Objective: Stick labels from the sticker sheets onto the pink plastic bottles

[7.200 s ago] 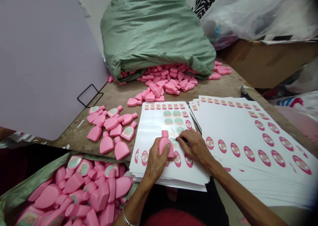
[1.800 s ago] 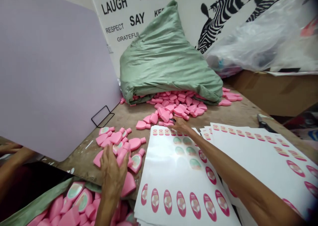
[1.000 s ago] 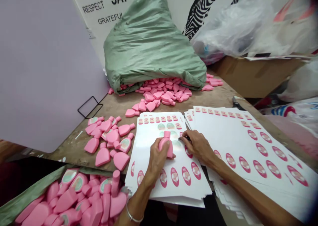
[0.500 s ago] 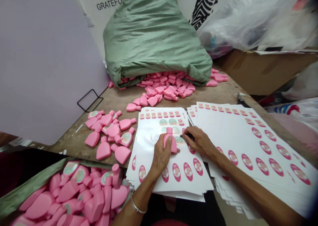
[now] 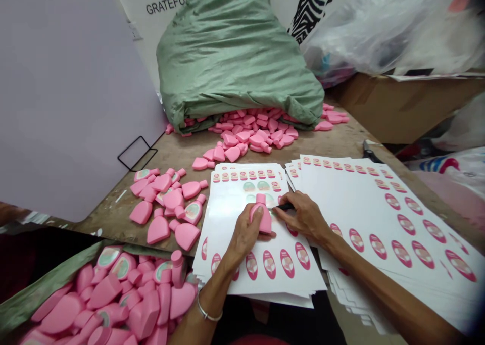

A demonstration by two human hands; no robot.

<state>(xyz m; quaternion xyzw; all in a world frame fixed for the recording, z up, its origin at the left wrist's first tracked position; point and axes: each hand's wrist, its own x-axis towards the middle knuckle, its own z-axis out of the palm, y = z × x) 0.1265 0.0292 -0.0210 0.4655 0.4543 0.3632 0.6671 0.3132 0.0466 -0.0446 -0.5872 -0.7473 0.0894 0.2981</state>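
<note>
My left hand (image 5: pixel 248 229) is closed around a small pink bottle (image 5: pixel 261 217), held upright with its cap away from me, over a stack of sticker sheets (image 5: pixel 223 224). My right hand (image 5: pixel 303 216) pinches a slim black-handled tool (image 5: pixel 287 205); its exact kind is unclear. The tool's tip points left and lies close beside the bottle, over the green oval stickers (image 5: pixel 263 186). Part of those stickers is hidden by the bottle and my fingers. The bottle's visible face is plain pink.
More sticker sheets (image 5: pixel 341 198) lie to the right. Pink bottles (image 5: pixel 172 201) are piled on the left, some labelled, and others fill a green sack (image 5: pixel 49 284) below the table edge. A large green sack (image 5: pixel 238 57) spills bottles at the back. A black-handled item (image 5: pixel 371 154) lies far right.
The bottle in my left hand has shifted slightly right, closer to the tool. My right hand has tilted a little, and more of the black tool shows.
</note>
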